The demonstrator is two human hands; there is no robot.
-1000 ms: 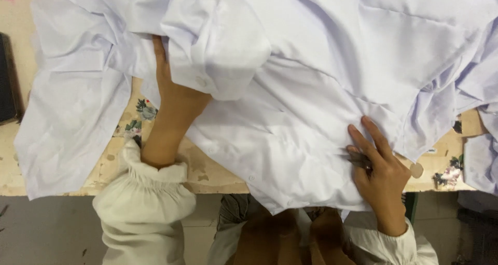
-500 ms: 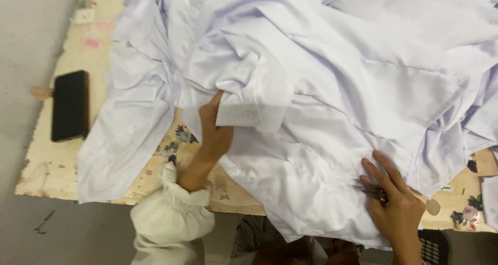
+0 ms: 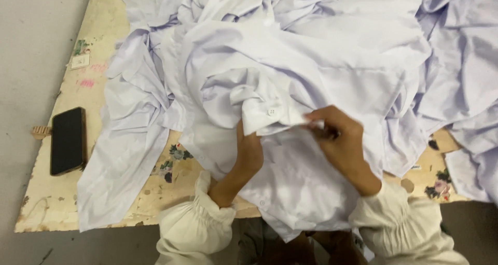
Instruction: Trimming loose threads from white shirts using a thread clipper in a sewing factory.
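A pale lilac-white shirt (image 3: 290, 187) lies crumpled over the near edge of a worn wooden table (image 3: 57, 197). My left hand (image 3: 250, 150) is pushed up under a sleeve cuff (image 3: 270, 114) with a white button, its fingers hidden by the cloth. My right hand (image 3: 337, 140) has its fingers pinched on the cuff's right end and also holds a small dark tool, which I cannot make out. Both wrists wear cream gathered sleeves.
More pale shirts (image 3: 456, 73) are heaped across the back and right of the table. A black phone (image 3: 67, 140) lies face up near the left edge. A small white tag (image 3: 80, 61) sits further back on the left.
My right hand has lifted off the shirt's lower part and come up to the cuff. My left hand has slid further under the cuff. The view has shifted left, showing the phone.
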